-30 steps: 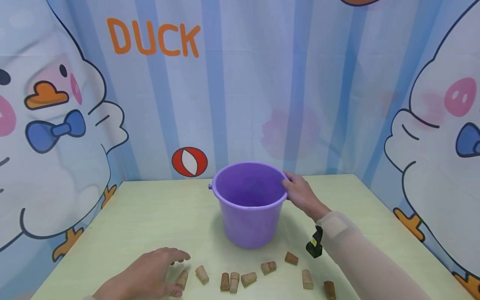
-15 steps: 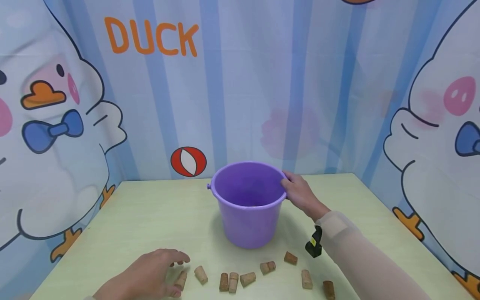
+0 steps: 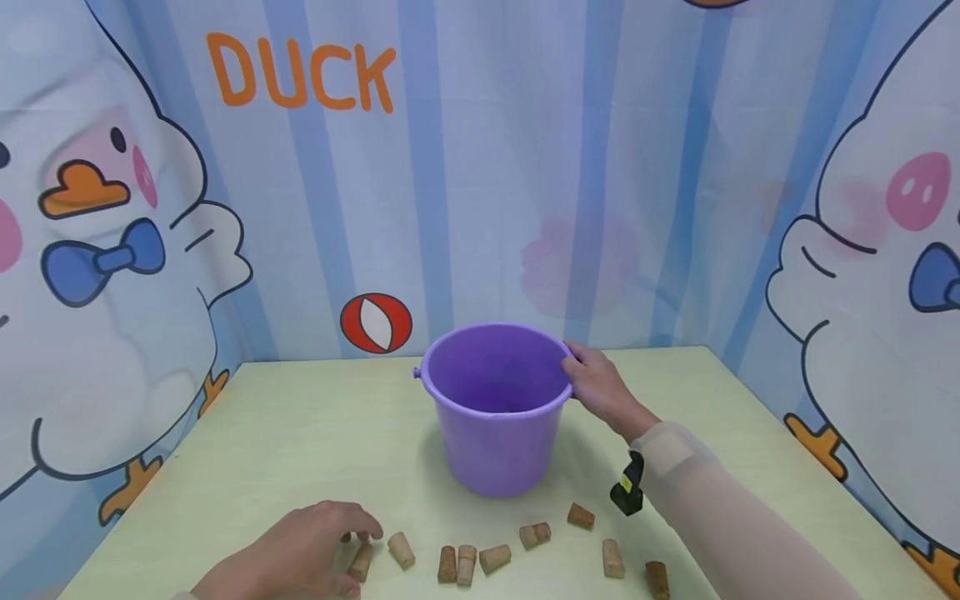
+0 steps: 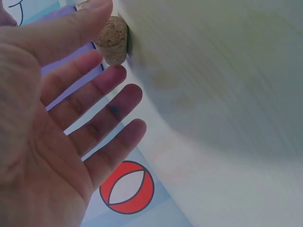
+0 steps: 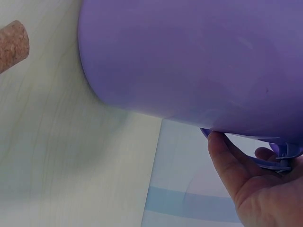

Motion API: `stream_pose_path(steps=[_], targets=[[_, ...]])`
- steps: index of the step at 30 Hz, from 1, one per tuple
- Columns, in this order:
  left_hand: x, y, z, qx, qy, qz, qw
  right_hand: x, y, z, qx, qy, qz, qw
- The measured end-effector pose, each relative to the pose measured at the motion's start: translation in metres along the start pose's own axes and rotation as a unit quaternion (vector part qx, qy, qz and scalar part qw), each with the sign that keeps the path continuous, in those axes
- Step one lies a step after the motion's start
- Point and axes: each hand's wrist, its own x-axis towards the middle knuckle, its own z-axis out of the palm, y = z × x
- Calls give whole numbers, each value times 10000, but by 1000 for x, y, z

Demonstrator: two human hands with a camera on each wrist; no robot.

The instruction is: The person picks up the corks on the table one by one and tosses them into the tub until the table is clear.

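Left hand (image 3: 300, 546) wide around a cork (image 3: 362, 563); right hand (image 3: 606, 387) grips the purple bucket (image 3: 498, 454).
A clumsy nudge could roll that cork away.

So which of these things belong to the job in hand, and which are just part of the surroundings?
Seemingly the job:
Purple plastic bucket, right hand gripping its rim
Nine visible corks, left hand at the leftmost

Seemingly surroundings:
Duck-print curtain
Pale tabletop
Black wrist device
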Motion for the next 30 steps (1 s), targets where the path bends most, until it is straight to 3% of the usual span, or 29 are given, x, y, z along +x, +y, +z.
stream_pose_path(steps=[8,20,23,30], targets=[[1,1,2,-115,-2,-5,9999,1,-1,0,-43,1,-74,10000],[5,1,3,-98,-78,-263,9996,1,0,0,-42,15,-50,10000],[5,1,2,67,32,-111,9999,0,0,1,-33,6,-50,10000],[6,1,-4,497,512,577,9958,1,1,0,-18,25,-14,10000]])
